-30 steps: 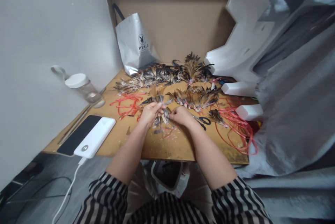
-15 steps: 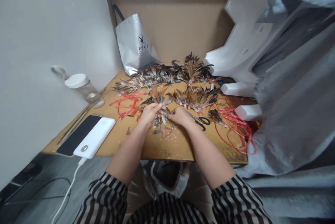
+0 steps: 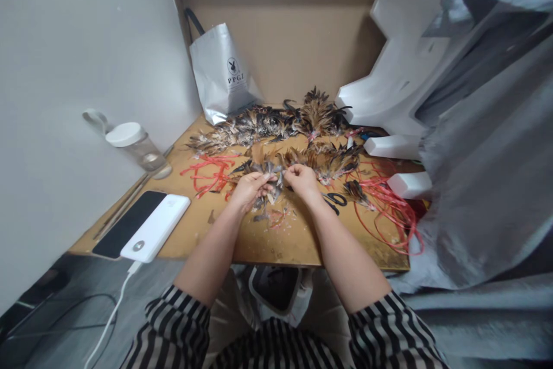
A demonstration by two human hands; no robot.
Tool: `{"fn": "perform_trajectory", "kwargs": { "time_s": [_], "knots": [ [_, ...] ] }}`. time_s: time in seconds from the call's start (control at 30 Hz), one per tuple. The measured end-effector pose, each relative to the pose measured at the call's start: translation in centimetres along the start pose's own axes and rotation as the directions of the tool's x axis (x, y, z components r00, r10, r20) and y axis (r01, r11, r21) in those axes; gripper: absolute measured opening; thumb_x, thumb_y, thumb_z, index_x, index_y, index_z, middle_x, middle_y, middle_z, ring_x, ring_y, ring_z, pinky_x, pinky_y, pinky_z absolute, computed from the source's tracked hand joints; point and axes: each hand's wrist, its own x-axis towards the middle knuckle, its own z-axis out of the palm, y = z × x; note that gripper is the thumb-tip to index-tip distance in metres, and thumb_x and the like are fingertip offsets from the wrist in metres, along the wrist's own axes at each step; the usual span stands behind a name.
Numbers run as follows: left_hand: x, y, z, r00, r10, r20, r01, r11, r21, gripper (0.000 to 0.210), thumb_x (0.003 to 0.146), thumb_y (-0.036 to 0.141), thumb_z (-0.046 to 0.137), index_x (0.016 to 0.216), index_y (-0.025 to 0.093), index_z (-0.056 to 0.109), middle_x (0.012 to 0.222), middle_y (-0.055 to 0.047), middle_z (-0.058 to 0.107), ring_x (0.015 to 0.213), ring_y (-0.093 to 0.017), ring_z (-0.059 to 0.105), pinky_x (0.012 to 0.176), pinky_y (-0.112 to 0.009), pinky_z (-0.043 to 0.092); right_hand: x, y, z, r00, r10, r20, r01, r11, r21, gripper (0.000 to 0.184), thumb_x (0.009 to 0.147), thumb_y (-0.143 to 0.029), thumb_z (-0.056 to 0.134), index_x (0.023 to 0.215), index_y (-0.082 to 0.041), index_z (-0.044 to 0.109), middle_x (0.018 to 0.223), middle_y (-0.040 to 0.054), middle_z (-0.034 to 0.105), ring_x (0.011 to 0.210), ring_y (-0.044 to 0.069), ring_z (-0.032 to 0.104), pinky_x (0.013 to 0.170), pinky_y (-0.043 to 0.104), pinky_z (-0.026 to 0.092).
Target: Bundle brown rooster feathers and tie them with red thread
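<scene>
Both hands (image 3: 252, 190) (image 3: 303, 183) pinched nearly closed on grey feathers (image 3: 279, 178), lidded bottle (image 3: 141, 147), silver bag (image 3: 218, 75), bin (image 3: 275, 309) below, contents unclear

1. Passage, near left: open tabletop (image 3: 201, 222) between power bank (image 3: 161, 225) and left hand (image 3: 250, 190).
2. Obstruction, between the two hands: grey feathers (image 3: 271, 197).
3. Obstruction, right of right hand (image 3: 302, 182): scissors (image 3: 332, 197), red strips (image 3: 391, 199), white block (image 3: 409, 185).
4. Obstruction, far: feather rows (image 3: 259, 124), silver bag (image 3: 219, 78) before cardboard panel (image 3: 298, 41).

bag (image 3: 216, 78): glossy, foil-like | feathers (image 3: 318, 117): rough | panel (image 3: 285, 41): matt cardboard
</scene>
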Motion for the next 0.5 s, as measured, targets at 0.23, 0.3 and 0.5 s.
{"fn": "perform_trajectory", "kwargs": {
  "time_s": [0.23, 0.3, 0.5],
  "knots": [
    [-0.4, -0.1, 0.3, 0.992, -0.099, 0.076, 0.092, 0.991, 0.094, 0.029, 0.063, 0.031, 0.07, 0.079, 0.008, 0.065, 0.059, -0.007, 0.063, 0.046, -0.008, 0.054, 0.045, -0.017, 0.041, -0.4, -0.2, 0.5, 0.996, -0.064, -0.066, 0.061, 0.997, -0.052, 0.013, 0.062, -0.027, 0.048, 0.056, -0.017, 0.052, 0.049, -0.0025, 0.047, 0.047, 0.009, 0.038, 0.046, 0.02, 0.03],
    [-0.4, -0.1, 0.3, 0.993, -0.098, 0.066, 0.091, 0.991, 0.099, 0.029, 0.062, 0.031, 0.071, 0.077, 0.008, 0.065, 0.057, -0.006, 0.063, 0.043, -0.006, 0.052, 0.044, -0.016, 0.04, -0.5, -0.2, 0.7, 0.998, -0.044, -0.046, 0.044, 0.999, -0.004, 0.011, 0.061, -0.026, 0.049, 0.055, -0.017, 0.051, 0.049, -0.0027, 0.048, 0.047, 0.008, 0.039, 0.047, 0.02, 0.031],
    [-0.1, 0.1, 0.0, 0.996, -0.016, 0.087, 0.019, 0.999, -0.034, 0.027, 0.062, 0.03, 0.071, 0.076, 0.008, 0.065, 0.06, -0.005, 0.062, 0.048, -0.006, 0.051, 0.046, -0.016, 0.04, -0.8, -0.9, 1.1, 0.97, 0.132, 0.204, -0.212, 0.867, 0.451, 0.029, 0.065, -0.045, 0.058, 0.061, -0.017, 0.052, 0.042, -0.0044, 0.045, 0.035, 0.006, 0.032, 0.037, 0.019, 0.022]
  ]
}}
